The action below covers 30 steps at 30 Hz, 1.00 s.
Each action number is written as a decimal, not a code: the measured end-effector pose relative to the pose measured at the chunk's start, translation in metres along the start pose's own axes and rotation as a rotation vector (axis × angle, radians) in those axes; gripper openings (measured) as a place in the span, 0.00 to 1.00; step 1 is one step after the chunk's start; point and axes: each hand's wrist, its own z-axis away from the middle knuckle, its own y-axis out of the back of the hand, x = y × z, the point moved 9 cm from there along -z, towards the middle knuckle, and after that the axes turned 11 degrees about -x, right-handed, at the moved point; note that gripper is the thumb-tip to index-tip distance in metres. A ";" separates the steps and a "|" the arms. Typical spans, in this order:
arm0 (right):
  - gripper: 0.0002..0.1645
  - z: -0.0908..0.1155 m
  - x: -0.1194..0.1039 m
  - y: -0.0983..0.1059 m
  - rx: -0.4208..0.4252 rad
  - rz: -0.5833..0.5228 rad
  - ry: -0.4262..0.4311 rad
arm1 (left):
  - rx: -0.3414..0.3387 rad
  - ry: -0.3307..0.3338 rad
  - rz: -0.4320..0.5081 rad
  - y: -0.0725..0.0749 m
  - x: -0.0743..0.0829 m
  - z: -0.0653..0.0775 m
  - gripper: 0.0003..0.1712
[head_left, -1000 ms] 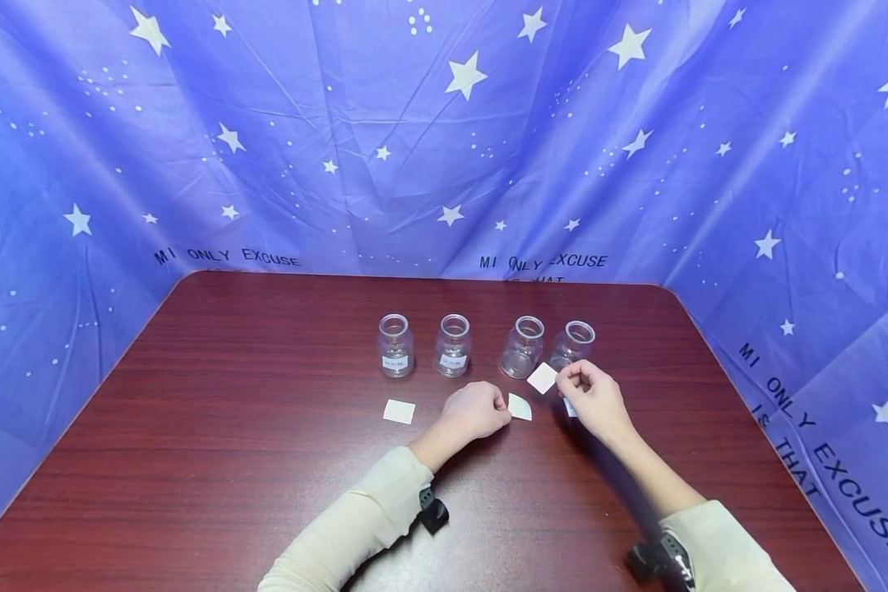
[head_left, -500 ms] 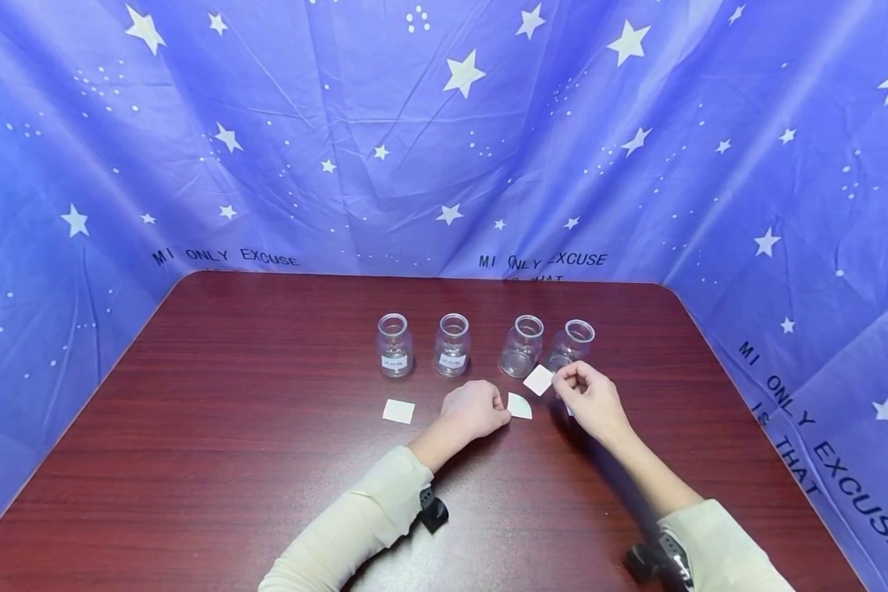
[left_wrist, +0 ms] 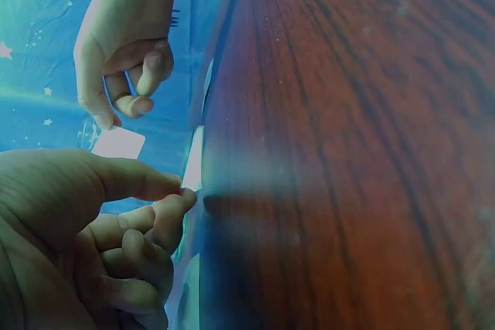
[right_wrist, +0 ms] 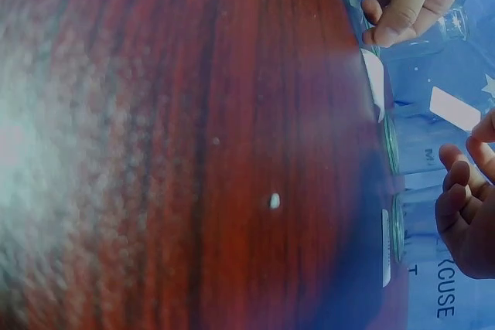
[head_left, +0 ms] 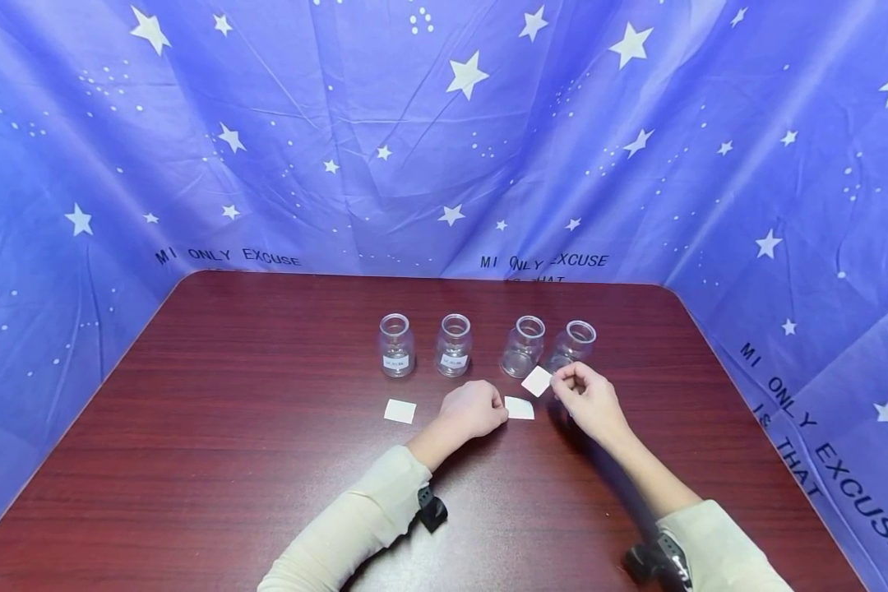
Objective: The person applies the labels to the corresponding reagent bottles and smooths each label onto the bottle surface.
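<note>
My right hand (head_left: pixel 588 400) pinches a small white label (head_left: pixel 537 381) between thumb and forefinger, holding it up in front of the right-hand jars. Left of it, my left hand (head_left: pixel 475 409) pinches the edge of a label-sized piece of white paper (head_left: pixel 520 408) near the tabletop. In the left wrist view, the thumb and forefinger of the left hand (left_wrist: pixel 100 229) meet at the corner of this paper (left_wrist: pixel 195 161). Two clear glass jars stand unlabelled behind the hands, one glass jar (head_left: pixel 522 349) and, partly hidden by the right hand, another glass jar (head_left: pixel 573 345).
Further left stand two open jars with printed labels, the outer jar (head_left: pixel 395 341) and the inner jar (head_left: pixel 454 341). A white paper piece (head_left: pixel 400 411) lies before them. Another white piece (right_wrist: pixel 386 249) shows in the right wrist view. A starred blue curtain (head_left: pixel 355 123) surrounds the brown table (head_left: pixel 266 460).
My right hand has shifted slightly left with its label. The paper at my left fingertips changes from a curved outline to a more rectangular one; the left hand has hardly moved.
</note>
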 end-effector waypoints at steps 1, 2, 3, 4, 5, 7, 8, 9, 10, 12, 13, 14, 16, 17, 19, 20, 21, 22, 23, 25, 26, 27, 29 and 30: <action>0.04 0.000 0.000 0.000 0.001 -0.002 0.000 | -0.002 -0.003 0.002 0.000 0.000 0.000 0.10; 0.04 0.000 0.000 0.000 0.002 -0.003 0.001 | -0.003 -0.006 0.004 0.000 0.000 0.000 0.11; 0.04 0.000 0.000 0.000 0.002 -0.003 0.001 | -0.002 -0.009 0.008 0.000 0.000 0.000 0.11; 0.04 0.000 -0.001 0.000 0.001 -0.003 0.003 | 0.000 -0.012 0.013 0.000 0.000 0.000 0.11; 0.04 0.000 0.000 0.000 0.000 -0.002 0.002 | 0.002 -0.016 0.017 0.001 0.000 0.000 0.10; 0.04 0.000 -0.001 0.000 0.000 0.004 0.008 | 0.003 -0.020 0.023 0.002 0.000 0.001 0.10; 0.04 0.000 -0.002 0.000 0.002 0.006 0.009 | 0.005 -0.023 0.027 0.003 0.000 0.001 0.10; 0.04 0.000 -0.002 0.000 0.002 0.008 0.010 | 0.006 -0.026 0.032 0.004 0.000 0.001 0.09; 0.03 0.000 -0.002 0.000 0.005 0.010 0.010 | 0.007 -0.029 0.038 0.005 0.001 0.002 0.09; 0.03 0.000 -0.002 0.000 0.007 0.007 0.012 | 0.012 -0.036 0.051 0.006 0.001 0.002 0.08; 0.03 0.000 -0.002 -0.001 0.007 0.006 0.013 | 0.017 -0.039 0.059 0.007 0.002 0.002 0.07; 0.03 0.000 -0.002 -0.001 0.010 0.003 0.015 | 0.020 -0.041 0.068 0.008 0.002 0.002 0.07; 0.03 0.000 -0.004 -0.002 0.012 0.001 0.021 | 0.036 -0.050 0.092 0.010 0.003 0.002 0.07; 0.03 0.000 -0.004 -0.002 0.012 0.000 0.023 | 0.044 -0.055 0.107 0.011 0.003 0.002 0.07; 0.03 0.000 -0.006 -0.003 0.016 0.004 0.029 | 0.066 -0.068 0.142 0.013 0.004 0.002 0.07; 0.03 0.000 -0.007 -0.003 0.018 0.006 0.031 | 0.079 -0.078 0.161 0.015 0.005 0.002 0.07; 0.03 0.000 -0.008 -0.004 0.018 0.009 0.033 | 0.092 -0.089 0.180 0.016 0.005 0.002 0.07; 0.03 -0.001 -0.009 -0.004 0.020 0.012 0.035 | 0.104 -0.102 0.197 0.017 0.006 0.002 0.07; 0.02 -0.001 -0.010 -0.004 0.022 0.016 0.038 | 0.118 -0.116 0.213 0.019 0.007 0.002 0.07; 0.03 -0.002 -0.011 -0.005 0.022 0.020 0.045 | 0.140 -0.141 0.236 0.021 0.009 0.002 0.07; 0.03 -0.002 -0.012 -0.006 0.024 0.022 0.048 | 0.150 -0.155 0.248 0.022 0.010 0.003 0.06; 0.03 -0.002 -0.013 -0.007 0.026 0.025 0.053 | 0.158 -0.165 0.255 0.023 0.011 0.003 0.06; 0.04 -0.001 -0.014 -0.008 0.028 0.026 0.061 | 0.170 -0.181 0.275 0.023 0.013 0.003 0.06; 0.04 -0.001 -0.015 -0.009 0.028 0.028 0.066 | 0.173 -0.187 0.284 0.024 0.013 0.003 0.06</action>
